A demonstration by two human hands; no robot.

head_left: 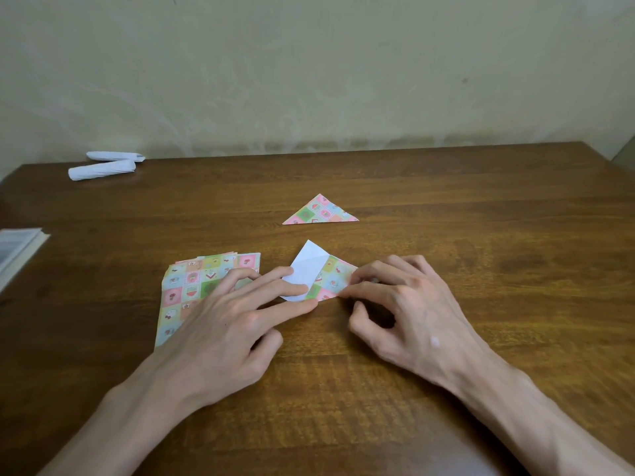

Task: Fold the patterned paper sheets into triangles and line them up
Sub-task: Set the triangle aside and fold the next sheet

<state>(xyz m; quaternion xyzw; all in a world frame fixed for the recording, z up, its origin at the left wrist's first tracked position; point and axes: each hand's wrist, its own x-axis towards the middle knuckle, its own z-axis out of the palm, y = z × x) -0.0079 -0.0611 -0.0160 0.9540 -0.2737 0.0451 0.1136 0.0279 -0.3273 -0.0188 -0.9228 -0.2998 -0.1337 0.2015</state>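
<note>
One triangle (321, 211) finished, beyond both grips. Second sheet (319, 274) mid-fold: left hand (223, 324) flat, pressing; right hand (402, 304) curled at edge, grasp unclear. Stack (192, 286) unfolded.

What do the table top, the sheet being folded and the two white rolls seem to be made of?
The table top: wood or wood-look laminate, brown, slightly glossy; grain streaks show. The sheet being folded: thin paper, printed one side, plain white on the other; it holds sharp creases. The white rolls: probably matte paper or tissue, too far to be sure.
</note>
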